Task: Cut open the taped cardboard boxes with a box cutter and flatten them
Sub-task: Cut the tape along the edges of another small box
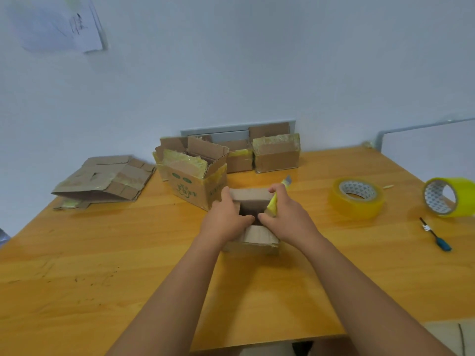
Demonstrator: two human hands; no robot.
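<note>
Two hands work a small open box (253, 238) at the middle of the counter (102, 265). Flattened cardboard (102, 179) lies at the far left corner. The left hand (226, 217) curls its grip over the box's left flap. The right hand (285, 214) grips a yellow box cutter (273, 205) against the right flap. Two tape rolls (357, 197) sit near the right edge.

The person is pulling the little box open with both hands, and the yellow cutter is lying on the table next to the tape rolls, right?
Not quite. Both hands do pull the little box open, but the head view shows the yellow cutter held in the right hand, not lying by the tape rolls. The left hand grips the other side.
</note>
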